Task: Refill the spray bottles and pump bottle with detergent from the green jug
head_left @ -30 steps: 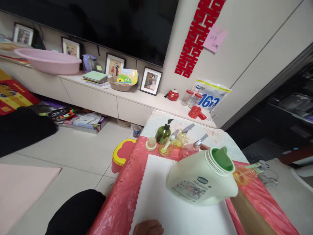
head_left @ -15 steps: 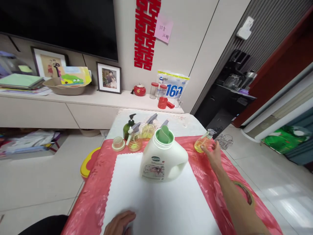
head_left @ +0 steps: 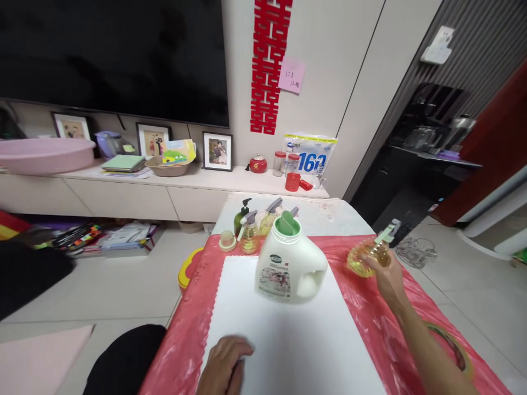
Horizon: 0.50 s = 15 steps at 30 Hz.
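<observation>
My right hand (head_left: 385, 274) is closed around a small yellow spray bottle (head_left: 364, 257), lifted off the red tablecloth (head_left: 366, 307) at the right. My left hand (head_left: 225, 362) lies on the near edge of a white mat (head_left: 288, 334), fingers curled loosely, holding nothing. A white detergent jug (head_left: 288, 260) with an open green spout stands upright on the mat between my hands.
Behind the jug stand a green pump bottle (head_left: 241, 215), two yellow spray bottles (head_left: 250, 236) and a cap (head_left: 227, 240). A low cabinet (head_left: 164, 189) along the wall carries frames, a pink basin (head_left: 45, 154) and jars. A yellow stool (head_left: 187, 269) sits left of the table.
My right hand has set the jug upright on the mat, reached to the spray bottle at the right, and now holds it raised. The view has swung.
</observation>
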### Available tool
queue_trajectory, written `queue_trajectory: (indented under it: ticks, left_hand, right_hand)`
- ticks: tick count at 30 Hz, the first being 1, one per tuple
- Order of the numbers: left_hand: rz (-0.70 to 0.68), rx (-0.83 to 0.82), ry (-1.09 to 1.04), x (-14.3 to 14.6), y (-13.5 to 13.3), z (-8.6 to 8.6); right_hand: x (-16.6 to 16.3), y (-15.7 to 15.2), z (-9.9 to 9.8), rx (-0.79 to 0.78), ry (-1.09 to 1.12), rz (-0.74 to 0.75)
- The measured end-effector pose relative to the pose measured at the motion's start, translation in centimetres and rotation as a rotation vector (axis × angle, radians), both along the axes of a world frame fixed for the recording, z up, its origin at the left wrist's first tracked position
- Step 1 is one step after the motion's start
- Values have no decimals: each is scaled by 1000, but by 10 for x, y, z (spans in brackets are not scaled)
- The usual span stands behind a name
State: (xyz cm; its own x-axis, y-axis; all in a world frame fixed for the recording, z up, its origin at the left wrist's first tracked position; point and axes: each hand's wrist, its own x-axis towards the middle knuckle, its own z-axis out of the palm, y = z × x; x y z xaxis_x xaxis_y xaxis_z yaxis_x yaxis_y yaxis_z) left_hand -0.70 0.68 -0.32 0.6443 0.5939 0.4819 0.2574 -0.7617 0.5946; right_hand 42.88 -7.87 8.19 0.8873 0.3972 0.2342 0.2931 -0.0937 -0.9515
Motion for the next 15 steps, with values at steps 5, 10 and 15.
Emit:
queue_trajectory:
  ticks: [5, 10, 15]
  left_hand:
    - [-38, 93, -5, -6, -12, -17]
    - [-7, -272, -23, -2, -29, 32]
    - [-314, -869, -299, 14, -23, 125]
  right_hand:
    - [-93, -47, 34, 28, 268, 441]
    - [-179, -65, 46, -34, 529, 871]
    - [-225, -66, 33, -150, 681, 1052]
